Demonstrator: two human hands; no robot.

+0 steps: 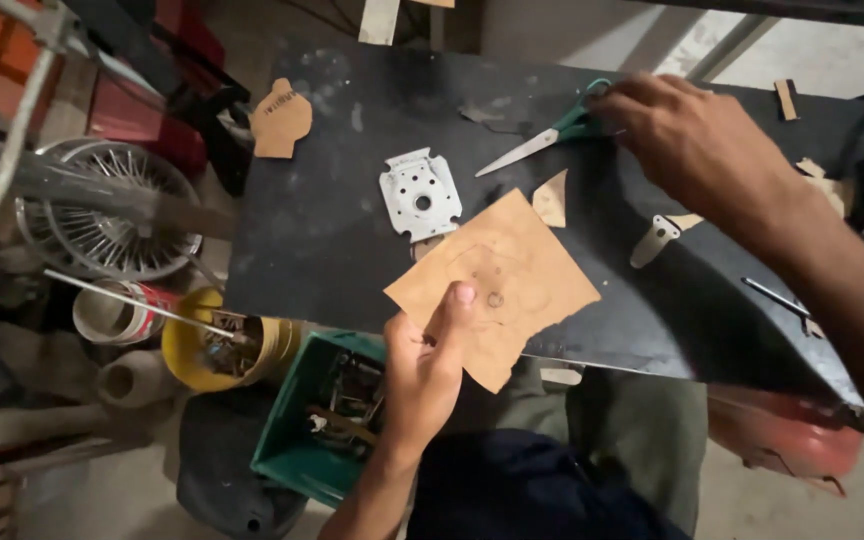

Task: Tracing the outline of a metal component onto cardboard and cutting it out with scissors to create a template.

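Note:
My left hand (424, 372) pinches a brown sheet of gasket paper (497, 280) at its near edge, thumb on top, holding it over the front of the black table (332, 240). Faint drawn outlines show on the sheet. My right hand (692, 135) reaches to the far side and grips the green handles of a pair of scissors (542, 140) lying on the table, blades pointing left. A flat metal plate with holes (419, 193) lies just behind the sheet.
Paper offcuts (280, 118) and a small cut piece (552, 198) lie on the table, also a small metal bracket (654, 240). Below the table stand a green box of parts (297, 440), a yellow tub (192, 345), a can and a spoked wheel (112, 215).

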